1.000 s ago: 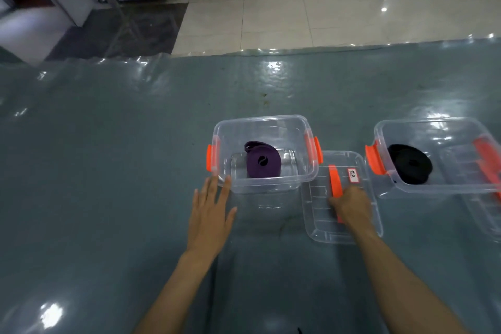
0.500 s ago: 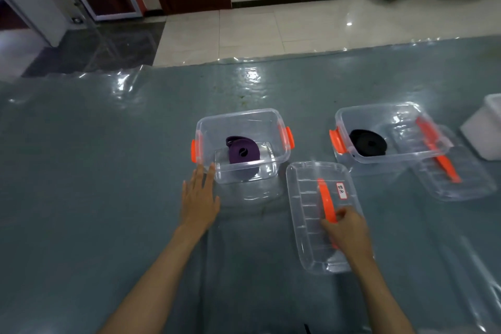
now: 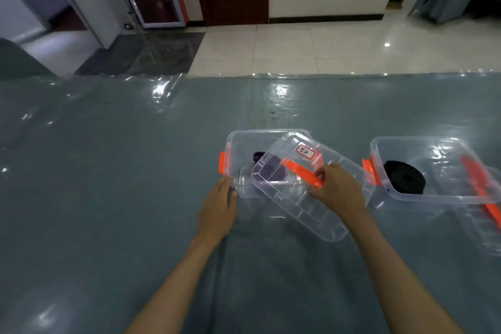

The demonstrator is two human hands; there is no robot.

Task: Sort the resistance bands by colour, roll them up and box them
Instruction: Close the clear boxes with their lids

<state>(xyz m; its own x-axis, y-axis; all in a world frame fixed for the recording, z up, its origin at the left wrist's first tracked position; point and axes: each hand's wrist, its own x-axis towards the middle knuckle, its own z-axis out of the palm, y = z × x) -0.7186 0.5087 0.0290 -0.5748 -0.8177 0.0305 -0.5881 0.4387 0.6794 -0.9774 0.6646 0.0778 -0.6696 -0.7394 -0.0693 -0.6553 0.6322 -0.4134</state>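
Lidding the purple band's box

Right hand (image 3: 337, 189) grips the lid (image 3: 301, 187) by its orange handle (image 3: 303, 175), tilted over the box (image 3: 238, 144); left hand (image 3: 220, 205), fingers straight, steadies the box's near corner. Square the lid before pressing; purple band (image 3: 267, 171) lies rolled inside.

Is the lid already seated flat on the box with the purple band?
No: the right hand holds the lid by its orange handle, tilted and skewed over the box, its near end overhanging the table.
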